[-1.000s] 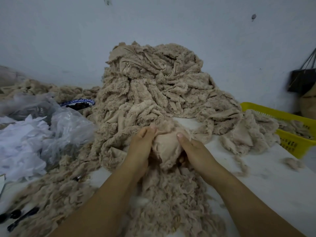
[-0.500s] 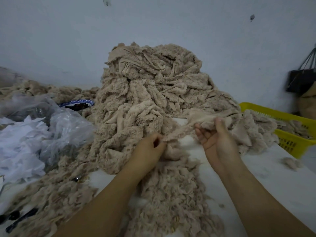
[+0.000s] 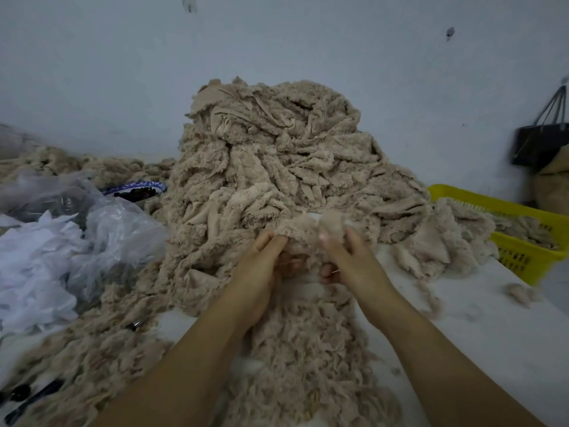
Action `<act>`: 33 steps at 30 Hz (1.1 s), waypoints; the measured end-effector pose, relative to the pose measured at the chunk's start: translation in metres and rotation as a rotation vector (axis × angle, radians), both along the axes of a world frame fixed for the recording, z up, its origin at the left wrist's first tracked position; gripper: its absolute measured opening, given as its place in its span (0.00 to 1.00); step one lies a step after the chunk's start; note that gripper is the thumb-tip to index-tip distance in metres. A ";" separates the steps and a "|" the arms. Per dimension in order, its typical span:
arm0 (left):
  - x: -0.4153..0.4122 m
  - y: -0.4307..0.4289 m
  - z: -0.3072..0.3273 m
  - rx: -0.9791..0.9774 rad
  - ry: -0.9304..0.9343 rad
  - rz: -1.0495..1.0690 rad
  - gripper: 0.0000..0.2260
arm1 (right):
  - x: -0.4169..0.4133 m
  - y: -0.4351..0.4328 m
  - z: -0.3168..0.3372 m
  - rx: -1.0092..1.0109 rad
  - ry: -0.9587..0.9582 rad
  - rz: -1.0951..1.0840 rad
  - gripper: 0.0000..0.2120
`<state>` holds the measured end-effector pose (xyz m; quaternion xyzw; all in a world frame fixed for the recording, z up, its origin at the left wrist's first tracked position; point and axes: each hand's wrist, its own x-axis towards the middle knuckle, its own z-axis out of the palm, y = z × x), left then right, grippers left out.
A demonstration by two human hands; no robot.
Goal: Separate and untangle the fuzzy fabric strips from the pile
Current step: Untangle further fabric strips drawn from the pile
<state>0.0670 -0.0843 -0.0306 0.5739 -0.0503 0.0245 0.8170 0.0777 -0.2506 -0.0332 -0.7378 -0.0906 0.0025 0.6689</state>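
Beige, fuzzy strip (image 3: 303, 229) bunches between our left hand (image 3: 261, 272) and right hand (image 3: 351, 261), both pinching it; shaggy pile (image 3: 277, 149) beyond.

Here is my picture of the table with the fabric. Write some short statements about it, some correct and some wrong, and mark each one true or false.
1. The left hand and the right hand both grip a fuzzy strip at the front of the pile. True.
2. The yellow basket stands to the left of the pile. False: it stands to the right.
3. The yellow basket is empty. False: beige fuzzy fabric lies in it.
4. A black bag hangs by the wall on the right. True.
5. A clear plastic bag lies to the left of the pile. True.
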 end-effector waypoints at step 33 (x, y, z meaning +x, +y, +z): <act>-0.005 -0.011 -0.009 1.038 -0.471 0.201 0.06 | 0.006 0.009 -0.018 -0.507 -0.179 -0.014 0.11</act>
